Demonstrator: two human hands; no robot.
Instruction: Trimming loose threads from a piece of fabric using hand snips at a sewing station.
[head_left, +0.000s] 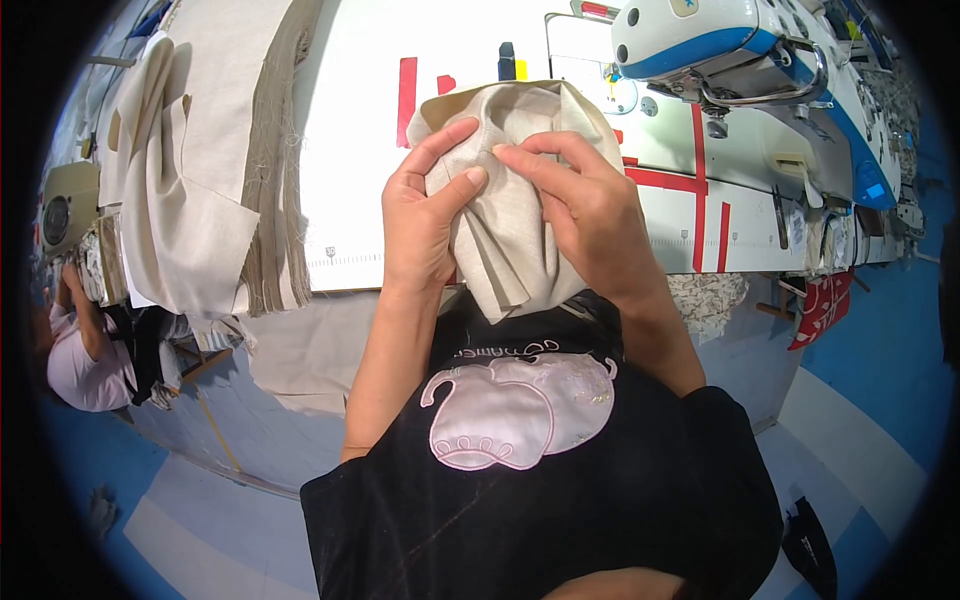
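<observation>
Beige woven cloth point(510, 235) hangs bunched over the front edge of the white table point(345, 190), the left hand point(415, 220) pinching a fold while the right hand's point(600, 205) fingers point(540, 168) grip it just beside. Handling seems partway: the piece is gathered up but lies apart from the sewing machine point(700, 45), and whether any seam is finished cannot be told. More beige fabric layers point(225, 100) at the left appear left to do.
</observation>
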